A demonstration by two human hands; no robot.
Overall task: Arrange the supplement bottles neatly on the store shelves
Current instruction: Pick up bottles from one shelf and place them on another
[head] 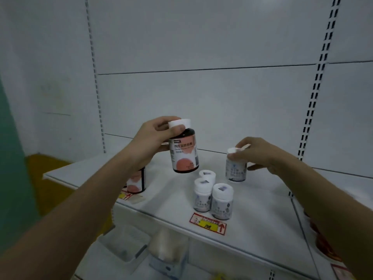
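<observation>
Fingers of the left hand [153,136] curl around the white cap of a dark bottle [184,150], holding it tilted above the white shelf [262,209]. The right hand [260,154] pinches the cap of a small white bottle [236,170] standing on the shelf, behind three similar white bottles [214,196].

A dark bottle [184,150] with a white cap and pink label is up in the air, tilted. One like it [136,181] stands on the shelf [262,209]. Four small white bottles [212,196] stand there too.
</observation>
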